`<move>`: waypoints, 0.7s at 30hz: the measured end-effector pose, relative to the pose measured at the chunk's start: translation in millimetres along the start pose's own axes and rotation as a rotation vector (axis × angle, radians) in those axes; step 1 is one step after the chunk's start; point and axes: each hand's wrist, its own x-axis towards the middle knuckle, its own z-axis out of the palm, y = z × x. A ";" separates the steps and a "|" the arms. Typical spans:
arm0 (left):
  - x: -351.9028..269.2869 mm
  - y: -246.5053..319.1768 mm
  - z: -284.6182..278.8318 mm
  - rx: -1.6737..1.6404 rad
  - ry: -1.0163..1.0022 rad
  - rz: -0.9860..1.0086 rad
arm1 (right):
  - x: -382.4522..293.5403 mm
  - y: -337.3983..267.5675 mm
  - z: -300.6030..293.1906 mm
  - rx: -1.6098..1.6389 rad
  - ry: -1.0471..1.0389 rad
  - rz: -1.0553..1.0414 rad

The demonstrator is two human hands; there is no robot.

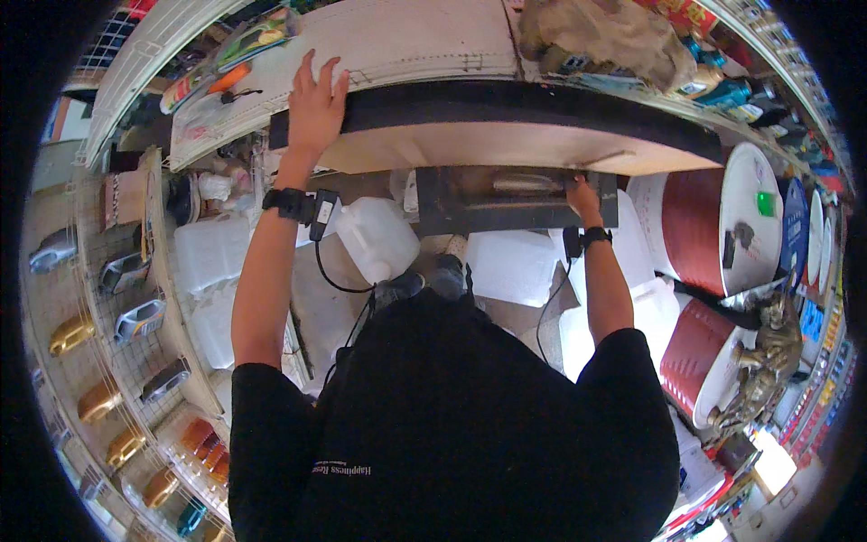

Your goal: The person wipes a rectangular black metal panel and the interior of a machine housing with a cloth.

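My left hand (317, 115) has its fingers spread at the left end of a long wooden panel (433, 146) with a black edge and a pale wood face. Its fingertips reach over the white metal shelf (420, 40) behind. My right hand (584, 196) is at a dark rectangular board (467, 218) under the panel, near that board's right end. Its fingers are partly hidden, so its grip is unclear. Each wrist wears a black strap with a cabled device. A translucent plastic jug (376, 234) stands on the floor below the panel, between my arms.
More translucent jugs (513, 264) surround my feet. Red and white drums (704, 220) stand at the right, with a bronze-coloured animal figurine (772, 359) on the nearer one. Wire shelves with bottles (139, 318) line the left. A brown crumpled covering (603, 40) lies on the shelf ahead.
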 end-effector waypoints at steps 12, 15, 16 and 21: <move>2.4 5.7 -13.8 0.031 -0.043 0.001 | 30.7 -5.2 43.4 0.074 -0.097 0.181; 6.6 8.9 -14.4 -0.015 -0.086 -0.043 | 27.9 -23.5 41.9 0.249 -0.099 0.191; 5.5 9.7 -13.8 -0.019 -0.093 -0.065 | 24.6 -38.7 37.9 0.248 -0.104 0.182; 10.2 15.2 -16.5 -0.054 -0.123 -0.111 | 1.8 -81.6 70.4 0.014 0.362 0.211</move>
